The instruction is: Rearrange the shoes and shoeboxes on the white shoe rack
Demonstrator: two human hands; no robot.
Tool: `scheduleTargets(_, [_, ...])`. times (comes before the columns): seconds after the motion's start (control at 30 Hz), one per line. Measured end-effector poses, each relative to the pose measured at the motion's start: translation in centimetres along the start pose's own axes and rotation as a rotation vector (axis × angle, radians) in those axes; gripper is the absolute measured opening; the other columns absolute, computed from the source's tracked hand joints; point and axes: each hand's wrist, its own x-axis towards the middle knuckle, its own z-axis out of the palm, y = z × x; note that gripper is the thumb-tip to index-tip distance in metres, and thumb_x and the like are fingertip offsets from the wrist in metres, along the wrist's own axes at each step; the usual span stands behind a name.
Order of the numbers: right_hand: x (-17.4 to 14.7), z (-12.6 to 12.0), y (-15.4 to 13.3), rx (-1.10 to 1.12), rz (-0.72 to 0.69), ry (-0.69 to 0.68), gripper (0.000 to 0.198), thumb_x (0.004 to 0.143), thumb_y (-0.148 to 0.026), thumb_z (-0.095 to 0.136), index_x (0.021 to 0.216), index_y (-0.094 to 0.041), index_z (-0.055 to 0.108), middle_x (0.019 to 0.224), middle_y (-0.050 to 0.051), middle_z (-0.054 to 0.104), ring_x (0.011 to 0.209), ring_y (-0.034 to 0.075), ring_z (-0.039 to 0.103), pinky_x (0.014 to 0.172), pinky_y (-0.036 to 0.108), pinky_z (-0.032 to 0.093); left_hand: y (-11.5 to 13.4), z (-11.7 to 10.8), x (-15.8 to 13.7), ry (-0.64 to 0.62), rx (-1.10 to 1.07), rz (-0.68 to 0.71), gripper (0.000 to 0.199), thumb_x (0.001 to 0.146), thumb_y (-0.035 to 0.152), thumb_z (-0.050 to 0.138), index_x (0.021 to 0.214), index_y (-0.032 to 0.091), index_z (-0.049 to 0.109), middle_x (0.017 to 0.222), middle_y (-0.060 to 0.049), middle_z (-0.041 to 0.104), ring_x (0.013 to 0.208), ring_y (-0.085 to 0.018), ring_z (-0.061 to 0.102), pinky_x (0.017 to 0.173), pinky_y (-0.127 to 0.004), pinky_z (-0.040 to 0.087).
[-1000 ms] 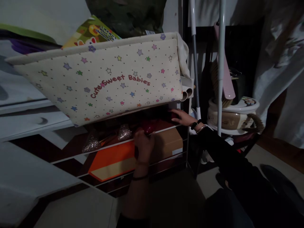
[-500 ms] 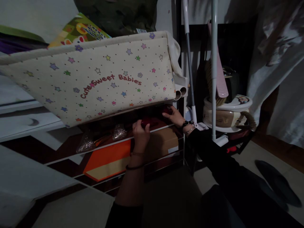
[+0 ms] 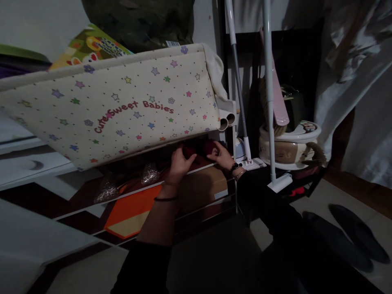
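On the upper tier of a shoe rack [image 3: 200,166], under the overhanging fabric bin, my left hand [image 3: 180,163] has its fingers closed around a dark red shoe [image 3: 188,152]. My right hand [image 3: 223,157] grips a second dark red shoe [image 3: 208,145] just to the right. Both shoes are largely hidden by my fingers, the bin and deep shadow. Left of my left hand, a pair of glittery silver shoes, one nearer [image 3: 150,174] and one farther left [image 3: 107,192], stands on the same tier.
A star-patterned fabric bin [image 3: 137,134] juts over the rack. Below are an orange box [image 3: 131,212] and a brown cardboard box [image 3: 202,188]. Mop poles [image 3: 240,94] and a pink-handled brush [image 3: 279,102] stand at right. Dark slippers [image 3: 358,232] lie on the floor.
My right hand has shifted slightly left and down, with its fingers curled more around its shoe. My left hand has turned, its forearm now slanting more to the left. The view has moved slightly right.
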Motion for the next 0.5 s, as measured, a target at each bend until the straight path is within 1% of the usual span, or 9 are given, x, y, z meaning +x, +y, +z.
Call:
scheduleTargets(0.03, [0.0,0.0,0.0,0.002,0.004,-0.004,0.098,0.061,-0.032,0.085,0.148,-0.020,0.043,0.069,-0.013,0.051,0.060,0.010,0.047,0.062,0.024,0.040,0.1,-0.1,0.2,-0.020,-0.002,-0.006,0.070,0.076,0.040,0.074,0.134,0.004,0.059,0.124,-0.024,0.069,0.119,-0.039,0.065,0.105,-0.052,0.050])
scheduleTargets(0.1, [0.0,0.1,0.0,0.005,0.017,-0.022,0.099,0.060,-0.034,0.087,0.147,-0.020,0.043,0.068,-0.013,0.053,0.060,0.010,0.050,0.061,0.024,0.039,0.2,-0.6,0.5,-0.091,-0.025,-0.018,0.068,0.077,0.040,0.071,0.134,0.004,0.059,0.122,-0.022,0.071,0.115,-0.037,0.067,0.103,-0.050,0.052])
scheduleTargets(0.2, [0.1,0.3,0.1,0.020,0.036,-0.048,0.100,0.059,-0.039,0.090,0.146,-0.022,0.043,0.068,-0.011,0.060,0.065,0.013,0.059,0.066,0.026,0.044,0.0,-1.8,1.1,-0.213,-0.078,0.040,0.066,0.077,0.043,0.070,0.134,0.009,0.060,0.117,-0.016,0.074,0.108,-0.033,0.069,0.099,-0.047,0.055])
scheduleTargets(0.3, [0.1,0.8,0.3,0.033,0.050,-0.034,0.102,0.058,-0.039,0.091,0.146,-0.023,0.043,0.072,-0.009,0.067,0.071,0.015,0.065,0.074,0.029,0.049,-0.3,-2.7,1.6,-0.300,-0.113,0.106,0.065,0.077,0.041,0.068,0.133,0.011,0.060,0.116,-0.014,0.075,0.107,-0.031,0.070,0.099,-0.046,0.055])
scheduleTargets(0.4, [-0.1,1.0,0.3,0.006,0.037,-0.023,0.100,0.061,-0.037,0.090,0.147,-0.023,0.043,0.073,-0.009,0.068,0.073,0.015,0.067,0.074,0.029,0.049,-0.4,-2.9,1.5,-0.304,-0.138,0.162,0.065,0.077,0.040,0.067,0.134,0.010,0.060,0.122,-0.016,0.073,0.111,-0.031,0.069,0.103,-0.045,0.054])
scheduleTargets(0.5, [-0.3,1.0,0.2,-0.006,0.009,-0.043,0.096,0.067,-0.038,0.086,0.150,-0.022,0.040,0.073,-0.008,0.067,0.073,0.015,0.069,0.072,0.029,0.050,-0.6,-2.5,1.0,-0.244,-0.123,0.138,0.066,0.078,0.040,0.066,0.137,0.010,0.058,0.124,-0.016,0.072,0.114,-0.031,0.068,0.104,-0.044,0.053])
